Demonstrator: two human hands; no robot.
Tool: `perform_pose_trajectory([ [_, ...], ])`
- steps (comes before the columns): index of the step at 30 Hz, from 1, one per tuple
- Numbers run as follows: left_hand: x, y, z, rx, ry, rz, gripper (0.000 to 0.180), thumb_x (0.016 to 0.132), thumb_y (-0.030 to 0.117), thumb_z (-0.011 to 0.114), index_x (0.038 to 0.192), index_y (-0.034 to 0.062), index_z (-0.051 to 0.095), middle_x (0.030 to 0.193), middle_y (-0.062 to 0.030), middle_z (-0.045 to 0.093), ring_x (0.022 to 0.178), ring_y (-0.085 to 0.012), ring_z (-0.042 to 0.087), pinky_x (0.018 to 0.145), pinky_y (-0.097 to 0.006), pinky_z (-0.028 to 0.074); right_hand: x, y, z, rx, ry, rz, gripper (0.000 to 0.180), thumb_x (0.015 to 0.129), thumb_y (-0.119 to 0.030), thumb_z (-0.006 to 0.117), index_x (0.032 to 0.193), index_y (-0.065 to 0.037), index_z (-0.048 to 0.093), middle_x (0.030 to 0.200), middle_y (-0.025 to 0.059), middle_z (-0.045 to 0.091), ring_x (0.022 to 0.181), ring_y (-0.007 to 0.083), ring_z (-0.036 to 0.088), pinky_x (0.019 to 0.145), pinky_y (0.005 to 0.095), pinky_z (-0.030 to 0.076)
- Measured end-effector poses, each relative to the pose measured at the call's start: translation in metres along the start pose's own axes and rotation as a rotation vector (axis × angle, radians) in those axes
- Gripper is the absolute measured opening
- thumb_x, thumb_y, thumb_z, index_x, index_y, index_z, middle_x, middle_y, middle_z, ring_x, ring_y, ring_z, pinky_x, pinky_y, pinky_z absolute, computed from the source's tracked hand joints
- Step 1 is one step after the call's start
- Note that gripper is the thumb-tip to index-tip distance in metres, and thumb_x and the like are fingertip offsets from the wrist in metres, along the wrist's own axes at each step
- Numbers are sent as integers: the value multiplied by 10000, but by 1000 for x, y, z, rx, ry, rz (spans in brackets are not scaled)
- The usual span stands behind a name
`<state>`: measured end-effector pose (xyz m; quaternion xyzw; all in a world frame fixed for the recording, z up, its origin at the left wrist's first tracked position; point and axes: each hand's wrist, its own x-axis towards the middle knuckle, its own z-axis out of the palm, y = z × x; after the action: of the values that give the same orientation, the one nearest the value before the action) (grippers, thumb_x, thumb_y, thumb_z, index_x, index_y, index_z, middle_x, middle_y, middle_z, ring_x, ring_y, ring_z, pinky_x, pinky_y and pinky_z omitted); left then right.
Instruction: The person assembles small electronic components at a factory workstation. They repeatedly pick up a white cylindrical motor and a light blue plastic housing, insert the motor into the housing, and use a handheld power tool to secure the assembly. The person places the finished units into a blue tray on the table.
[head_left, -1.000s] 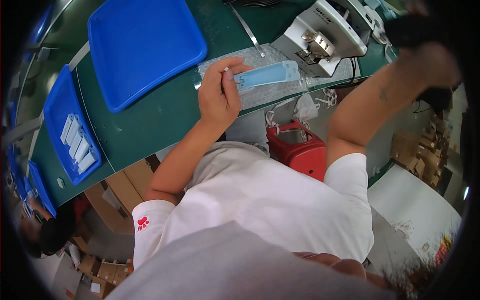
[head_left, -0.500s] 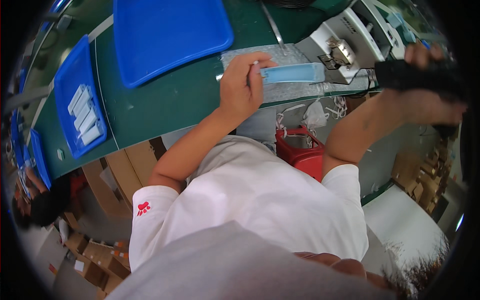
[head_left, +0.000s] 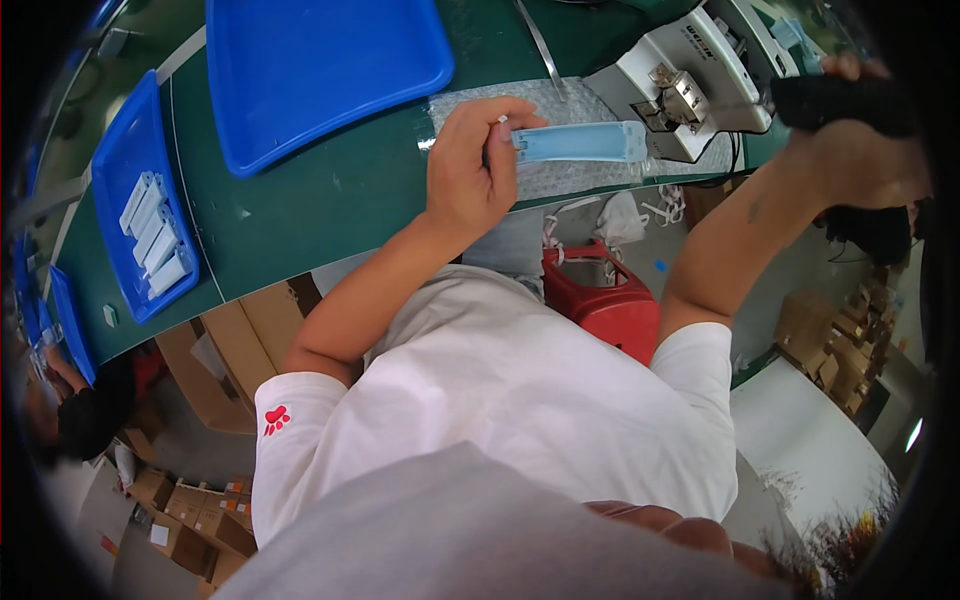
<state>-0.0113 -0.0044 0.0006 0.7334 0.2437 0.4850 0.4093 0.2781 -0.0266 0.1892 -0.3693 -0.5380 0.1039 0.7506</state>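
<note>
My left hand [head_left: 470, 170] grips one end of a long light-blue plastic piece [head_left: 580, 142] that lies on a sheet of bubble wrap [head_left: 560, 105] on the green bench [head_left: 330, 200]. My right hand [head_left: 870, 150] is raised at the right edge, closed around a black tool [head_left: 840, 100], just right of a white bench machine [head_left: 690, 80]. The tool's tip is hidden by the frame's dark rim.
A large empty blue tray [head_left: 320, 70] sits left of the bubble wrap. A smaller blue tray [head_left: 145, 220] further left holds several white pieces. A red bin [head_left: 600, 295] stands under the bench. Cardboard boxes lie on the floor at the lower left and the right. Another person's head [head_left: 85, 420] shows at the left.
My left hand and the light-blue piece stay put on the bubble wrap. My right hand with the black tool has come further into view beside the white machine.
</note>
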Motion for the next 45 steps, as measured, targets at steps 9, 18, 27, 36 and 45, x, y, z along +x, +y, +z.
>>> perform_pose_trajectory([
  [9, 1, -6, -3, 23, 22, 50, 192, 1066, 36, 401, 1177, -7, 552, 963, -144, 746, 880, -187, 720, 812, -297, 552, -55, -42, 31, 169, 116, -77, 662, 1008, -652, 309, 1256, -62, 474, 900, 168, 591, 566, 217, 558, 445, 310, 454],
  [18, 6, 5, 1, 38, 79, 104, 180, 1053, 17, 417, 1134, 5, 577, 972, -110, 735, 831, -173, 686, 754, -281, 529, -66, -18, 61, -5, 116, -116, 618, 1038, -622, 288, 1284, -76, 439, 893, 173, 574, 522, 208, 549, 381, 281, 444],
  [27, 2, -3, -2, 14, 43, 73, 196, 1039, -6, 417, 1126, 8, 592, 976, -98, 715, 797, -180, 655, 751, -296, 522, -61, -17, 78, -151, 82, -166, 575, 1068, -592, 266, 1311, -89, 403, 886, 178, 557, 478, 198, 540, 318, 253, 435],
  [36, 3, -8, 0, -7, 76, 135, 207, 1003, -45, 436, 1125, 11, 593, 992, -89, 715, 850, -214, 645, 779, -319, 515, -59, -20, 90, 144, 54, -161, 581, 1024, -647, 324, 1271, -136, 452, 969, 164, 562, 534, 184, 570, 350, 231, 434],
  [45, -1, -4, -1, -32, 66, 48, 213, 1008, -37, 423, 1136, 6, 587, 987, -94, 710, 822, -193, 654, 773, -305, 518, -66, -14, 55, 514, -15, 69, 673, 827, -829, 561, 1013, -185, 625, 902, -29, 602, 703, 94, 578, 616, 248, 481],
])
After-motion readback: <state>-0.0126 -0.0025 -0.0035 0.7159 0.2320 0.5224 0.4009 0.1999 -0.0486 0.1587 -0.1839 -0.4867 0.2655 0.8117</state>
